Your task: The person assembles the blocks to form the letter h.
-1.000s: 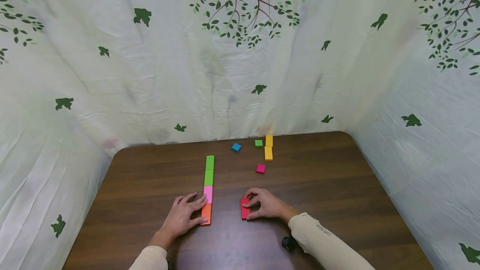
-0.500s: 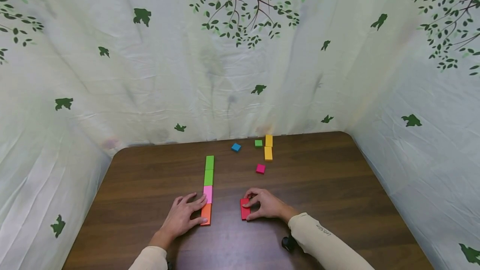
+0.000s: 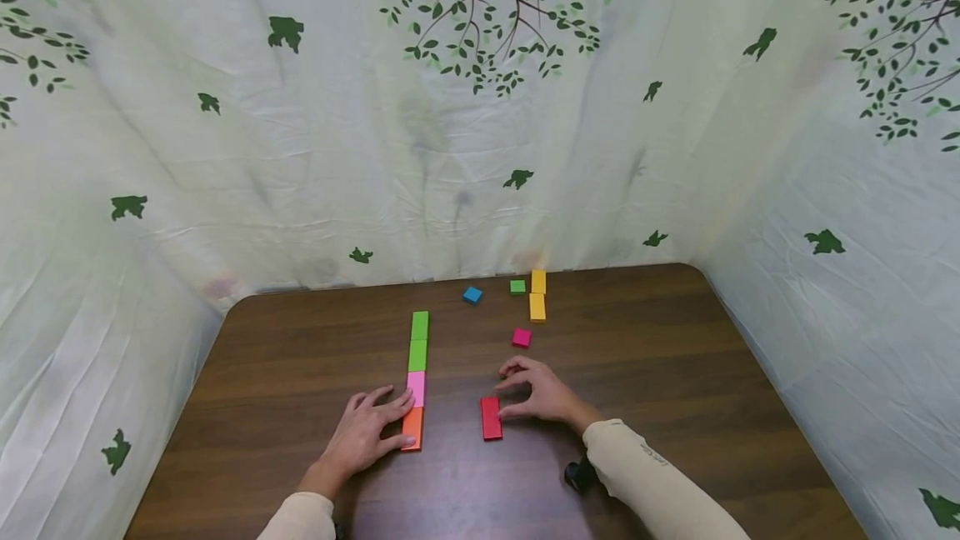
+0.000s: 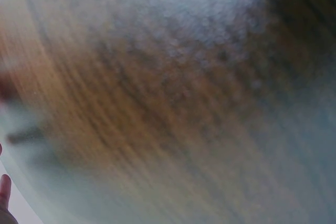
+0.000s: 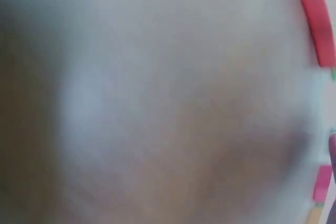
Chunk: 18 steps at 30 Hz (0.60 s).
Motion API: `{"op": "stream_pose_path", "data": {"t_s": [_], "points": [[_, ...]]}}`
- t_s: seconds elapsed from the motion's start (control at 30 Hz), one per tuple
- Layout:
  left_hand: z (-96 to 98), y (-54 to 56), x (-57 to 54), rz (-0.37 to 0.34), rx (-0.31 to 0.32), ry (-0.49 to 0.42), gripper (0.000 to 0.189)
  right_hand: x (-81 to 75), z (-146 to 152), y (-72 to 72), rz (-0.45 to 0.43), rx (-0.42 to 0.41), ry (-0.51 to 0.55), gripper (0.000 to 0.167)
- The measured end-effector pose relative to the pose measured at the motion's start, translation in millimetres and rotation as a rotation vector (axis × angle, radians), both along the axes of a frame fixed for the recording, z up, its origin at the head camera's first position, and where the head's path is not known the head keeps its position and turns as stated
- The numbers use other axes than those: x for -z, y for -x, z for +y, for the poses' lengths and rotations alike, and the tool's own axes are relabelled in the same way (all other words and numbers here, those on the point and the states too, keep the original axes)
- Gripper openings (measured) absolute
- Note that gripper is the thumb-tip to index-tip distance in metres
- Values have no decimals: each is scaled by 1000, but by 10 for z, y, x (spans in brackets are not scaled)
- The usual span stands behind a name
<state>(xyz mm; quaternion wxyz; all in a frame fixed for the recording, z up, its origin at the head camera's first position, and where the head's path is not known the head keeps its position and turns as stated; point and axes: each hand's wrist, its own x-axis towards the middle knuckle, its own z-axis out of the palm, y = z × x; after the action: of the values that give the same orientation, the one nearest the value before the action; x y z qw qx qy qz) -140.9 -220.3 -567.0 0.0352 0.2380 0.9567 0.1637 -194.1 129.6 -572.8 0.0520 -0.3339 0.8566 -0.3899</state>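
Note:
In the head view a straight row runs away from me: an orange block (image 3: 412,430), a pink block (image 3: 416,386) and two green blocks (image 3: 417,354). My left hand (image 3: 362,433) rests against the left of this row, thumb on the orange block and a fingertip at the pink one, fingers extended. To the right lies a separate red block (image 3: 491,425), flat and lengthwise. Beside it my right hand (image 3: 546,394) hovers with fingers spread loosely and nothing in them, the thumb tip right at the block's right edge. The right wrist view catches the red block (image 5: 318,22) at its edge.
Farther back on the brown table (image 3: 645,357) lie a magenta block (image 3: 521,337), a blue block (image 3: 472,295), a small green block (image 3: 517,287) and two yellow blocks (image 3: 537,307) end to end. A leaf-printed white curtain (image 3: 465,207) hangs behind the table.
My right hand has let go of the red block and drawn slightly up and to the right. The red block stays in place, and my left hand has not moved.

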Motion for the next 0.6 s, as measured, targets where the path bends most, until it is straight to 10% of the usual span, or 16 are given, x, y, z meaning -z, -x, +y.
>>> {"op": "stream_pose_path", "data": {"t_s": [0.37, 0.6], "points": [[-7, 7, -19, -3, 8, 1, 72, -114, 312, 718, 25, 400, 9, 29], [-6, -1, -26, -6, 4, 7, 71, -166, 368, 962, -63, 416, -148, 38]]}}
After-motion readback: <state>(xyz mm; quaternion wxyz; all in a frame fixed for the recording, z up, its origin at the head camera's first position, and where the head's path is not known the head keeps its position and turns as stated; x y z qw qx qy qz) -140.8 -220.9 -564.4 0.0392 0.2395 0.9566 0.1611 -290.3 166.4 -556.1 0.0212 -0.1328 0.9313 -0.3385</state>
